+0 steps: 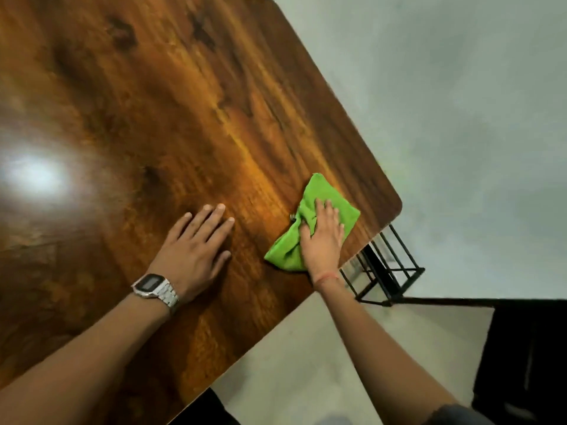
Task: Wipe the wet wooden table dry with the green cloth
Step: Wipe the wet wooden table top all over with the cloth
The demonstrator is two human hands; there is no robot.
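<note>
No brand or writing can be read; the face of the wristwatch (152,285) on the left arm is too blurred. The left hand (196,240) lies flat on the wooden table (129,118), fingers straight and slightly spread, holding nothing. The right hand (322,237) presses palm-down on the crumpled green cloth (310,194), its fingers curled a little into the folds. The cloth lies near the table's right rounded corner, close to the right edge. To the left and far side the tabletop stretches wide, with a bright reflection of light. A black wire frame (386,271) stands under the corner.
</note>
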